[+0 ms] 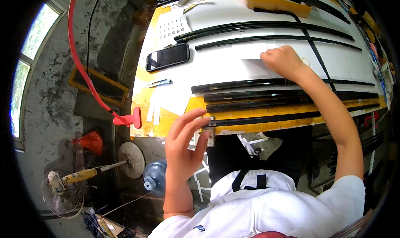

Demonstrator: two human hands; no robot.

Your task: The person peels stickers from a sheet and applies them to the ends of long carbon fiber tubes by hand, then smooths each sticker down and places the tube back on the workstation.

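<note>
My left hand [183, 140] is at the table's near edge, its fingers apart and curved around the left end of a thin black rod [258, 120]. The fingertips are by that end, and whether they touch it I cannot tell. Farther off, my right hand [285, 62] is closed above the white table surface, beside the corner of a white paper sheet [248, 51]. What its fingers hold, if anything, is hidden. Between the hands lie several thicker glossy black tubes [233, 87], side by side and partly beneath my right forearm.
More black tubes [266, 26] lie farther back, with a black strap [314, 50] crossing the table. A phone [167, 57], a utility knife [158, 83] and paper strips [156, 108] are at the left. A red clamp-like piece [129, 118] sits on the table's left corner. A water bottle [155, 177] and a fan [62, 194] stand below.
</note>
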